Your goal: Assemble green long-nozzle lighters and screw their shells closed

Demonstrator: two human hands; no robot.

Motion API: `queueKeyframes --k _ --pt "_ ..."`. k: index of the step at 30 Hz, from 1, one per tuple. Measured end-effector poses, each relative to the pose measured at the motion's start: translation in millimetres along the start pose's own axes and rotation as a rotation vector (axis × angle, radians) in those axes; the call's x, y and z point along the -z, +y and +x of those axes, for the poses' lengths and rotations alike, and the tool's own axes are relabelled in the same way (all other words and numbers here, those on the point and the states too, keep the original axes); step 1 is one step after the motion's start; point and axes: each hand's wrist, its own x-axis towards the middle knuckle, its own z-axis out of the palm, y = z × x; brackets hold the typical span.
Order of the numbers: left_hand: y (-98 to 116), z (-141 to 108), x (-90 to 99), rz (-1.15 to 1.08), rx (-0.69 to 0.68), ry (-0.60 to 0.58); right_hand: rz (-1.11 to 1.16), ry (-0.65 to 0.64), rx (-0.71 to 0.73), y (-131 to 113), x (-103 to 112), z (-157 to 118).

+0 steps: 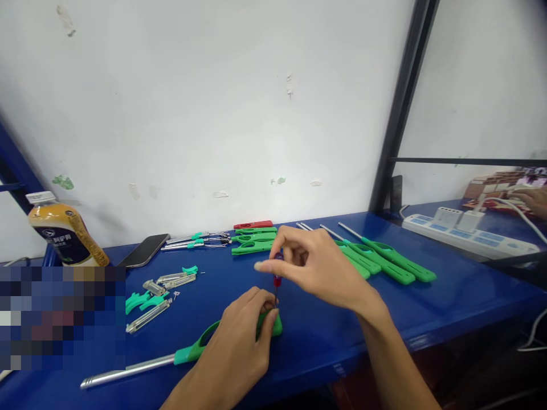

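Note:
My left hand (241,336) grips a green long-nosed gas lighter (197,346) flat on the blue table, its silver tube pointing to the left. Pinched upright in my right hand (314,262) is a small screwdriver (277,280) with a red and purple handle. Its thin shaft reaches down to the handle end of the lighter, beside my left fingertips. Whether the tip sits in a screw is hidden. To the right lie several more green lighters (391,265). Green handle shells (254,246) and a red shell (253,225) are stacked near the wall.
Clear fuel tanks (149,316) and teal triggers (141,300) lie at the left, with metal tubes (196,244) behind. A phone (147,250) and a juice bottle (66,230) stand further left. A power strip (470,234) and another person's hand (534,202) are at the right, past a dark post (397,102).

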Motion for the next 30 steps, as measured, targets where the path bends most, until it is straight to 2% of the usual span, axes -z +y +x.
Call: queueKeyframes --k 3,6,9,11,16,21,25,30 --pt "-1 1 -1.6 0.031 0.008 -0.015 -0.021 0.195 0.037 1 2 1" --pt "0 1 -2.1 0.047 0.006 -0.025 -0.149 0.295 -0.048 5 3 4" --pt "3 0 -0.1 0.066 0.023 -0.038 -0.431 0.175 -0.217 13 3 8" --pt "6 -1 2.2 0.08 0.029 -0.05 -0.556 0.073 -0.281 20 2 9" --pt "7 -9 9.6 0.188 0.031 -0.137 -0.687 -0.134 -0.357 37 -1 2" --pt "1 -17 14.9 0.358 -0.023 -0.179 -0.709 -0.325 -0.418 41 -6 -2" --pt "-8 -18 11.5 0.48 -0.134 -0.149 -0.664 -0.355 -0.4 36 -6 -2" --pt "-10 -21 5.5 0.597 -0.339 0.024 -0.54 -0.323 -0.286 21 -4 0"
